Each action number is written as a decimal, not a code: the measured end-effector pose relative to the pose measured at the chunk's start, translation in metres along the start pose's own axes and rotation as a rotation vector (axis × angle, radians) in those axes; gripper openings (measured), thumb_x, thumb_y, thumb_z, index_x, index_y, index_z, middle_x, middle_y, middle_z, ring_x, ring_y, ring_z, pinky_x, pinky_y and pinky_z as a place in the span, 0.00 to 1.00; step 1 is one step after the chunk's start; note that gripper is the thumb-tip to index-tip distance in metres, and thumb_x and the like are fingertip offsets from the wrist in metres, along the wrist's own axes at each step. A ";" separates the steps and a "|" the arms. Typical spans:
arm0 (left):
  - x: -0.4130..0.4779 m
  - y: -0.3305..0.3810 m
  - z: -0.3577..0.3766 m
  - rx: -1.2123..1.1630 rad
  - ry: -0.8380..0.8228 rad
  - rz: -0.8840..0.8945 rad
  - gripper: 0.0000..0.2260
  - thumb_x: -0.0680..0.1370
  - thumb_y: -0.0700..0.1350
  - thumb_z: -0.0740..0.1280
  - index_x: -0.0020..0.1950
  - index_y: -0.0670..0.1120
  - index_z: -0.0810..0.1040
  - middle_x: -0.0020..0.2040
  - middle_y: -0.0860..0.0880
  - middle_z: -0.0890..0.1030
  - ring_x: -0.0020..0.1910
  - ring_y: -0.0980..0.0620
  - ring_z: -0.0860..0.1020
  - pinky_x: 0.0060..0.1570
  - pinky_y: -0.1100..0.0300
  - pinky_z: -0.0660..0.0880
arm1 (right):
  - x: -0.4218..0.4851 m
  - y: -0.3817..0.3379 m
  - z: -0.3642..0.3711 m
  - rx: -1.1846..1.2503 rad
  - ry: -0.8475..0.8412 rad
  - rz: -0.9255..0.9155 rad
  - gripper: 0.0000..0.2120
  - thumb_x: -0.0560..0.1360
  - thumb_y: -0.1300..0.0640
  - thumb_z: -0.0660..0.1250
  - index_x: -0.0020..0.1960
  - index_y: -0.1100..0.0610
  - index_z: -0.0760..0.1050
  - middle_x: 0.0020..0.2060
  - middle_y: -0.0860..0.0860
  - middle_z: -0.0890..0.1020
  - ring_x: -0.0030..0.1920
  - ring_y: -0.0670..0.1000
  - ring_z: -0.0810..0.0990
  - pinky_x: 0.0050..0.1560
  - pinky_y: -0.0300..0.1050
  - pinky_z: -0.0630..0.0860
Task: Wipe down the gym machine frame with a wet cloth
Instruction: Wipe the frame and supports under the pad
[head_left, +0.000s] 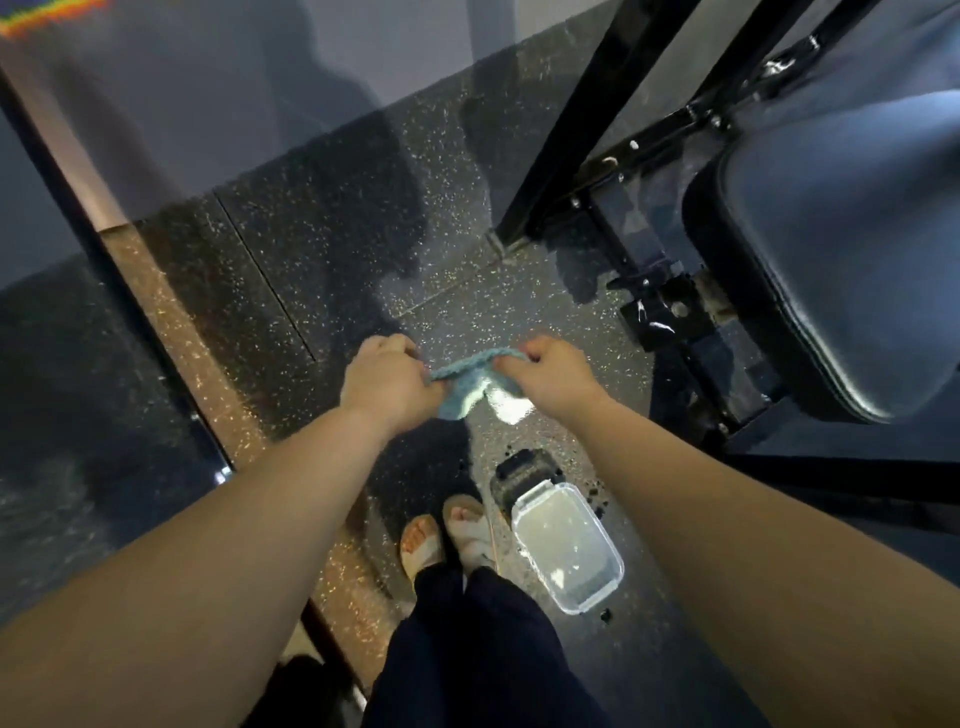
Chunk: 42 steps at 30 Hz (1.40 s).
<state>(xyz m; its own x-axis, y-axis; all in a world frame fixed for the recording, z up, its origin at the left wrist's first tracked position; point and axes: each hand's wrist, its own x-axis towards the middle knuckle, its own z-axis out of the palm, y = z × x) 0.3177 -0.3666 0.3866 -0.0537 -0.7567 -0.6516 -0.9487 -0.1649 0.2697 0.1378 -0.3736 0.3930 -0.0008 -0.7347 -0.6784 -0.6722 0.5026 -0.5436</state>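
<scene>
Cloth (464, 387), blue, is stretched between two fists: one end pinched in the left hand (387, 379), the other in the right hand (550, 374), the fingers of both curled tight on it. Machine frame (563, 122), black bars, stands beyond the right fingers, well apart and untouched. Clear tub (569, 545) sits on the floor (311, 249), nearer the body than the fingers.

Step judged: wringing or spreading. Best done over the tub with an even twist, then folded to a flat pad.

Unclear: how wet the cloth is. The fingertips are hidden under the knuckles, and the frame's top and seat (841, 249) are cut off.
</scene>
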 end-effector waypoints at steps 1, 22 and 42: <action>0.007 0.008 -0.006 -0.061 0.010 0.018 0.16 0.77 0.57 0.63 0.49 0.47 0.83 0.53 0.49 0.76 0.57 0.48 0.72 0.52 0.57 0.70 | 0.006 0.000 -0.002 0.134 0.020 0.051 0.12 0.78 0.51 0.64 0.45 0.60 0.75 0.43 0.54 0.77 0.42 0.52 0.74 0.44 0.45 0.72; 0.205 0.150 -0.075 -0.248 -0.593 0.375 0.08 0.80 0.37 0.55 0.44 0.47 0.68 0.44 0.43 0.69 0.41 0.50 0.65 0.34 0.59 0.59 | 0.165 0.035 -0.045 1.193 0.715 0.976 0.11 0.77 0.55 0.64 0.56 0.60 0.74 0.51 0.56 0.80 0.51 0.58 0.80 0.52 0.55 0.79; 0.356 0.255 0.130 -0.361 -0.482 0.769 0.33 0.72 0.47 0.63 0.76 0.51 0.58 0.74 0.47 0.63 0.72 0.46 0.63 0.71 0.49 0.60 | 0.287 0.211 -0.016 0.732 1.676 0.436 0.24 0.81 0.60 0.57 0.76 0.62 0.57 0.71 0.62 0.65 0.71 0.60 0.63 0.68 0.37 0.56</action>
<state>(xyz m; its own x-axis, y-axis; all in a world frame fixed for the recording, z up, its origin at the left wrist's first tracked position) 0.0160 -0.5960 0.1317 -0.8160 -0.4118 -0.4056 -0.4535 0.0211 0.8910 -0.0155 -0.4856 0.0914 -0.9942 0.0837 0.0681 -0.0185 0.4895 -0.8718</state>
